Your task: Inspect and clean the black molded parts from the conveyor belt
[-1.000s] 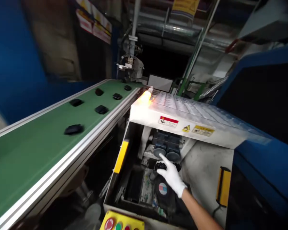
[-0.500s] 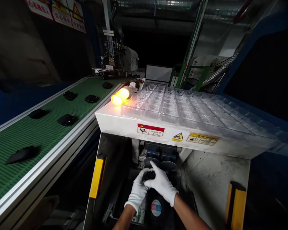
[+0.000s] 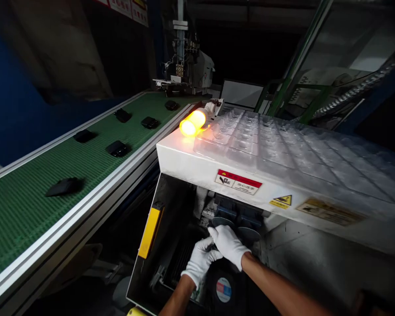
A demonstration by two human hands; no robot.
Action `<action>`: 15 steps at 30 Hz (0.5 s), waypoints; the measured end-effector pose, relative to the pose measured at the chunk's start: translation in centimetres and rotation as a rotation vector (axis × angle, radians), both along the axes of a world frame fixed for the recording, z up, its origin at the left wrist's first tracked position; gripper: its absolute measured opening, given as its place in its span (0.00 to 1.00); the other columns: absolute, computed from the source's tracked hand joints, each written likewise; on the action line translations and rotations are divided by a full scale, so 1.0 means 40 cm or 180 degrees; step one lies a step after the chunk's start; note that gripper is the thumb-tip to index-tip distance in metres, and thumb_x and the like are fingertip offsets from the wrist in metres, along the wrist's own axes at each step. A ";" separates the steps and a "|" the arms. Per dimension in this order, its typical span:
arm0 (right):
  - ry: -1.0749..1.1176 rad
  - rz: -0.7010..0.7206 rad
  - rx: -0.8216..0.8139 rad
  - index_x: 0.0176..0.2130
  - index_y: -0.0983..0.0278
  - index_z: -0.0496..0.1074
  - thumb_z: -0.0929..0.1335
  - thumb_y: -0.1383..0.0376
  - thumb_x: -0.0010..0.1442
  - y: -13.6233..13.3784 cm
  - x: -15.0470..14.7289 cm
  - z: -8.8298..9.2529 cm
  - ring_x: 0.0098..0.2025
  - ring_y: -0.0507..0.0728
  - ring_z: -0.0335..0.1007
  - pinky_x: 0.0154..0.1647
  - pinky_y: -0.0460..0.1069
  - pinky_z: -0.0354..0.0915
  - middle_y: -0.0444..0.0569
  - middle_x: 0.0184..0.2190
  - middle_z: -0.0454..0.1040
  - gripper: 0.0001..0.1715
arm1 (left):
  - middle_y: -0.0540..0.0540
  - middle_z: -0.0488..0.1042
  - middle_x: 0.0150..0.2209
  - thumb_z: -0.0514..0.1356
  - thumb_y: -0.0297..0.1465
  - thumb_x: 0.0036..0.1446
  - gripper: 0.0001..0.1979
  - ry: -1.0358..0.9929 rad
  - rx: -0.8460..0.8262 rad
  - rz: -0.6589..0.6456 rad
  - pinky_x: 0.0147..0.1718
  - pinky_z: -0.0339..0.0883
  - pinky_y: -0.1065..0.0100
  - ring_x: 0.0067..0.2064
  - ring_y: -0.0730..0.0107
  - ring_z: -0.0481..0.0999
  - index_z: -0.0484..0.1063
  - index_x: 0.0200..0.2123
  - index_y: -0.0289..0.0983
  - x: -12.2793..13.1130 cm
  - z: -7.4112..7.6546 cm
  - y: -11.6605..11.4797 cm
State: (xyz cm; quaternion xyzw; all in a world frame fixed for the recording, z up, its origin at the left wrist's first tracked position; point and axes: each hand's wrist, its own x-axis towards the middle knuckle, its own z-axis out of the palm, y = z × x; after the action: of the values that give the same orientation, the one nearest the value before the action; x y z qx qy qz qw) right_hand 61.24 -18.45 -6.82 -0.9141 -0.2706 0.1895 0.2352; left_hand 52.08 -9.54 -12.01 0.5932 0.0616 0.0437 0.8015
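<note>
Part – small and dark, almost hidden – sits low in the machine's opening (image 3: 171,228) under two round pads (image 3: 246,233). Both gloved hands, left (image 3: 200,262) and right (image 3: 229,245), close around it together, likely to steady it. Belt (image 3: 36,210) carries more parts (image 3: 65,186).

Green conveyor belt (image 3: 26,206) w/ black parts (image 3: 117,148) on it.

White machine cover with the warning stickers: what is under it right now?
Under the white machine cover, two dark round pads sit below blue blocks. Both white-gloved hands, left and right, meet in front of them; whatever they grip is covered.
</note>
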 end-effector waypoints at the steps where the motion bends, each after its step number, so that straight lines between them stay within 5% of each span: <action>1: -0.0002 0.0021 -0.0052 0.35 0.69 0.78 0.56 0.52 0.68 0.004 -0.001 -0.004 0.41 0.65 0.76 0.40 0.54 0.64 0.66 0.36 0.79 0.31 | 0.40 0.81 0.43 0.71 0.41 0.50 0.24 -0.0016 0.0027 0.0013 0.56 0.67 0.54 0.52 0.46 0.76 0.80 0.46 0.32 -0.002 -0.003 0.005; 7: 0.0080 0.0347 -0.0206 0.38 0.69 0.78 0.52 0.54 0.69 -0.014 0.010 -0.031 0.43 0.63 0.77 0.45 0.54 0.67 0.63 0.38 0.80 0.34 | 0.42 0.81 0.46 0.69 0.43 0.50 0.24 -0.0011 0.0350 0.0334 0.56 0.67 0.55 0.51 0.46 0.76 0.81 0.48 0.36 -0.043 -0.013 -0.017; 10: -0.0125 0.0503 -0.0207 0.48 0.72 0.76 0.51 0.55 0.68 -0.039 -0.032 -0.051 0.52 0.68 0.73 0.55 0.60 0.65 0.67 0.49 0.77 0.35 | 0.40 0.78 0.51 0.66 0.35 0.51 0.23 0.0248 0.0740 0.0850 0.59 0.63 0.53 0.55 0.45 0.74 0.78 0.52 0.38 -0.114 -0.028 -0.054; 13: -0.0497 0.1000 0.0455 0.56 0.71 0.73 0.55 0.58 0.67 -0.042 -0.192 -0.109 0.61 0.70 0.65 0.65 0.64 0.57 0.64 0.58 0.71 0.31 | 0.39 0.81 0.42 0.64 0.31 0.48 0.18 0.0727 0.1009 0.1128 0.51 0.69 0.50 0.45 0.46 0.78 0.81 0.45 0.40 -0.273 -0.052 -0.082; 15: 0.0082 0.2077 0.0908 0.55 0.58 0.75 0.60 0.62 0.65 -0.023 -0.356 -0.167 0.59 0.68 0.69 0.62 0.63 0.63 0.55 0.55 0.75 0.24 | 0.41 0.81 0.34 0.66 0.33 0.45 0.14 0.0978 0.1009 0.1130 0.44 0.72 0.51 0.38 0.47 0.79 0.82 0.38 0.41 -0.438 -0.064 -0.089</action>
State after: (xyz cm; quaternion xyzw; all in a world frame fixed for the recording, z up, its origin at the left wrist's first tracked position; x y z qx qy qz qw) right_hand 47.00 -19.38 -13.49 -0.7351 -0.5690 0.2264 0.2909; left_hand 34.55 -13.12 -14.57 0.6907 0.2777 0.1021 0.6598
